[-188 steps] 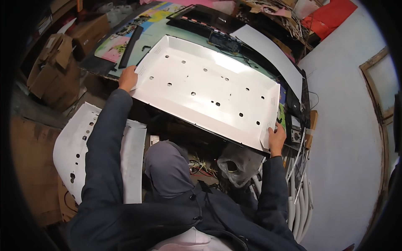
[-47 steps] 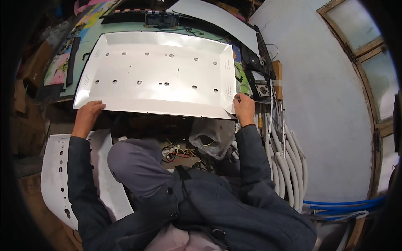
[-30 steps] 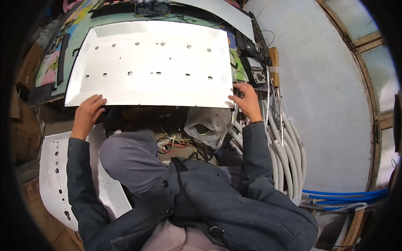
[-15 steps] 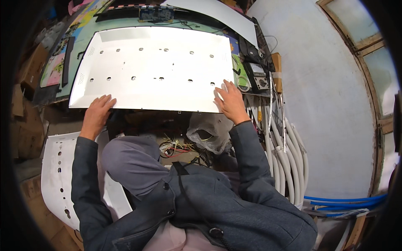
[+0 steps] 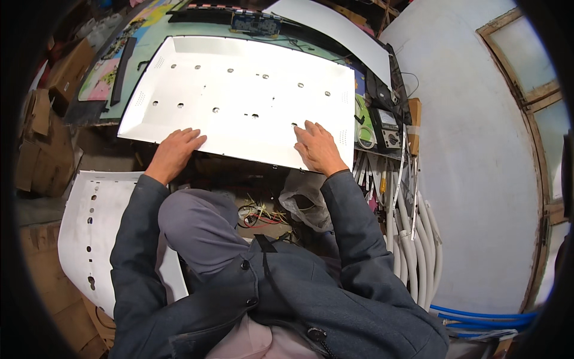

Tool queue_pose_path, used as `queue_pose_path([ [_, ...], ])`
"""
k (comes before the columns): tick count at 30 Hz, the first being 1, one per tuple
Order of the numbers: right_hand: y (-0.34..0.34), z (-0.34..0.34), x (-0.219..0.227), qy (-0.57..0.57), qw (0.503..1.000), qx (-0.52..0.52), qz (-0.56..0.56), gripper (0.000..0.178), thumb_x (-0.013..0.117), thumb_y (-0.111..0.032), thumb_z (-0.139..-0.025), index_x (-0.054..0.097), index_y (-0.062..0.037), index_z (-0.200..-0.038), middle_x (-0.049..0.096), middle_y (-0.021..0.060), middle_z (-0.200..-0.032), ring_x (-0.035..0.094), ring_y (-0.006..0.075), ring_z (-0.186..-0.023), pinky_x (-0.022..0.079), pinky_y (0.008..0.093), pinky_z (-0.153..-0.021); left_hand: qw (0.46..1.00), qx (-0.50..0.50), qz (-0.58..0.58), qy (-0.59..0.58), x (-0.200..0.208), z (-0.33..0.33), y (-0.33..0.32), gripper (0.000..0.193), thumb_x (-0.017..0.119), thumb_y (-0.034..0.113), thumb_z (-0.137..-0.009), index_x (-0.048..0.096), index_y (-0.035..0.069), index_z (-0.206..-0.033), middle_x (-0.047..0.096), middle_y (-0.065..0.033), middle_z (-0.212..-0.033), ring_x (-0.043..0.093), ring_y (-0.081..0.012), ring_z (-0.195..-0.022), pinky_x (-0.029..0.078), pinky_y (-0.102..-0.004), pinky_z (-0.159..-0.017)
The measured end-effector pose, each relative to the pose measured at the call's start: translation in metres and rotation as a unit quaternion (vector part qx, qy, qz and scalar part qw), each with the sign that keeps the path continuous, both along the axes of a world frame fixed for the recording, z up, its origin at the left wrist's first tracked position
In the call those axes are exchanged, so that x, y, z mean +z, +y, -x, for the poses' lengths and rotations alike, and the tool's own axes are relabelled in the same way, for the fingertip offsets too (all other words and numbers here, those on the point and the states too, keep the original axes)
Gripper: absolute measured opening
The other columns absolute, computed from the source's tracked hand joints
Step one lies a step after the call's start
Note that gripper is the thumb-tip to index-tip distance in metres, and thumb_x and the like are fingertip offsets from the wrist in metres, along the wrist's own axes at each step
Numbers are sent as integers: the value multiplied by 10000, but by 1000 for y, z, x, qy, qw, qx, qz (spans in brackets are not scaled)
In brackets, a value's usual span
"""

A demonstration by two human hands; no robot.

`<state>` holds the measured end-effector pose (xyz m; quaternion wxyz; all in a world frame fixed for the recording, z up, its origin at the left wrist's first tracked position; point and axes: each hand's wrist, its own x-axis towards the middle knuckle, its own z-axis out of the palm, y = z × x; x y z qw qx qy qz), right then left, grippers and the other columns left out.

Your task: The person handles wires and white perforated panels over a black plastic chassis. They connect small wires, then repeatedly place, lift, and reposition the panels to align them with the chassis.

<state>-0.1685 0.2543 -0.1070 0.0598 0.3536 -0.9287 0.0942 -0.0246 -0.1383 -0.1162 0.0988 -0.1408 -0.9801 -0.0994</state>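
Left hand [image 5: 173, 154] is at near edge, fingers loosely parted; cannot tell if pinching. White panel [image 5: 239, 93] lies over worktable [image 5: 143, 51], ahead of both hands, long axis roughly left-to-right. Right hand [image 5: 321, 149], fingers spread, rests farther onto it.

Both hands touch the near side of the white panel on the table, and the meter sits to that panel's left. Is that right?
Not quite: in the head view, the meter sits to the right of the white panel. The left hand and right hand do touch its near side.
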Motion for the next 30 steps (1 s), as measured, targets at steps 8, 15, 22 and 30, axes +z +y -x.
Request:
queue_pose_path([
  [8, -14, -1, 9, -9, 1000, 2, 10, 478, 665, -271, -935, 569, -119, -1378, 502, 245, -1441, 456, 449, -1351, 383, 522, -1100, 999, -10, -11, 33, 2, 7, 17, 421, 554, 7, -909, 609, 103, -1315, 609, -145, -1351, 559, -350, -1273, 418, -467, -1113],
  [15, -68, 7, 4, -17, 998, 63, 12, 484, 629, -326, -976, 541, -136, -1413, 487, 243, -1471, 451, 444, -1365, 385, 494, -1123, 999, -33, 11, -14, 5, 26, 35, 708, 695, -40, -774, 484, 100, -1436, 477, -146, -1499, 449, -342, -1396, 367, -491, -1164],
  [22, -114, 6, 4, -34, 995, 93, -3, 479, 615, -314, -986, 524, -182, -1437, 449, 216, -1509, 400, 451, -1410, 342, 550, -1136, 999, -19, 44, -5, -13, 34, 39, 666, 681, -40, -795, 503, 87, -1424, 481, -149, -1498, 433, -341, -1417, 370, -502, -1161],
  [30, -144, 5, -3, -7, 993, 110, -32, 458, 608, -326, -992, 538, -221, -1433, 462, 185, -1506, 407, 442, -1408, 347, 578, -1121, 998, -3, 26, -55, -9, 41, 40, 876, 754, -8, -704, 393, 79, -1498, 345, -211, -1581, 327, -365, -1484, 308, -519, -1206],
])
